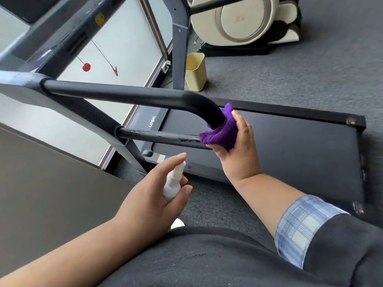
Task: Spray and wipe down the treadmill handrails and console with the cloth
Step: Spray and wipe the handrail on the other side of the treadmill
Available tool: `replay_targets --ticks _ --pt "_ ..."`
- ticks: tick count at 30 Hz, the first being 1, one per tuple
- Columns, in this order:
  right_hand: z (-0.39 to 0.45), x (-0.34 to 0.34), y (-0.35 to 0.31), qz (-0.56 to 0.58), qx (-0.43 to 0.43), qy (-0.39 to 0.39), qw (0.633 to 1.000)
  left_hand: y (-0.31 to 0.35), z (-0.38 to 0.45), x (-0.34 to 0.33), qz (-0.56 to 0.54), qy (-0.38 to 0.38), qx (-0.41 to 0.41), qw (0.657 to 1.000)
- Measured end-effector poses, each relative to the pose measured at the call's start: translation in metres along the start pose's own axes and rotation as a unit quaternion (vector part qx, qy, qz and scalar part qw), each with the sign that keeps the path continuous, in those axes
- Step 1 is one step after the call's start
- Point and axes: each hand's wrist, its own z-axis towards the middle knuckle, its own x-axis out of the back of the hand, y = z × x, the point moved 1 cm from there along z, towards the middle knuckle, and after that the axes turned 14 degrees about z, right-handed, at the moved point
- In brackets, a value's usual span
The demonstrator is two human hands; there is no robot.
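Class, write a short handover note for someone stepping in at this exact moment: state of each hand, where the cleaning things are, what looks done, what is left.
Left hand: holds the white spray bottle upright, below the rails, index finger raised over the nozzle.
Right hand: grips the purple cloth, which is wrapped round the downward bend of the upper black handrail.
Done: cannot tell how much has been wiped; only this bend is under the cloth.
Left: the thin lower rail with worn coating, the far handrail, and the console at top left.
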Motion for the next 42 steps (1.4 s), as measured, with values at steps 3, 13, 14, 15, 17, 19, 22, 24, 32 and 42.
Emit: replay_targets --ticks 3,13,14,15,17,19,22,24,32,42 --pt "-0.012 0.003 0.004 0.019 -0.076 -0.008 0.997 0.003 -0.001 -0.002 0.001 -0.002 -0.004 1.000" --pt "-0.014 0.025 -0.029 0.097 -0.104 0.095 0.985 0.011 0.001 -0.005 -0.039 0.009 -0.007 0.999" --pt "0.001 0.024 -0.043 0.102 -0.070 0.089 0.988 0.011 0.001 -0.005 -0.045 0.010 -0.007 0.999" --pt "0.016 0.022 -0.057 0.104 -0.035 0.078 0.991 0.011 0.000 -0.005 -0.048 0.010 -0.007 0.999" --pt "0.044 0.013 -0.080 0.084 0.039 0.044 0.995 0.012 0.000 -0.006 -0.051 0.008 -0.009 0.999" --pt "0.063 -0.002 -0.092 0.038 0.096 -0.005 0.995 0.012 -0.001 -0.005 -0.052 0.008 -0.008 0.999" --pt "0.073 -0.021 -0.091 -0.050 0.136 -0.062 0.987 0.011 -0.002 -0.003 -0.055 0.010 -0.007 0.998" --pt "0.072 -0.025 -0.087 -0.086 0.150 -0.070 0.982 0.010 -0.004 -0.003 -0.053 0.012 -0.006 0.999" --pt "0.057 -0.014 -0.066 -0.084 0.123 -0.049 0.988 0.004 -0.006 -0.007 -0.045 0.008 -0.004 0.999" --pt "0.015 -0.001 -0.019 -0.028 0.049 0.003 0.998 0.006 -0.004 -0.010 -0.044 -0.005 -0.014 0.999"
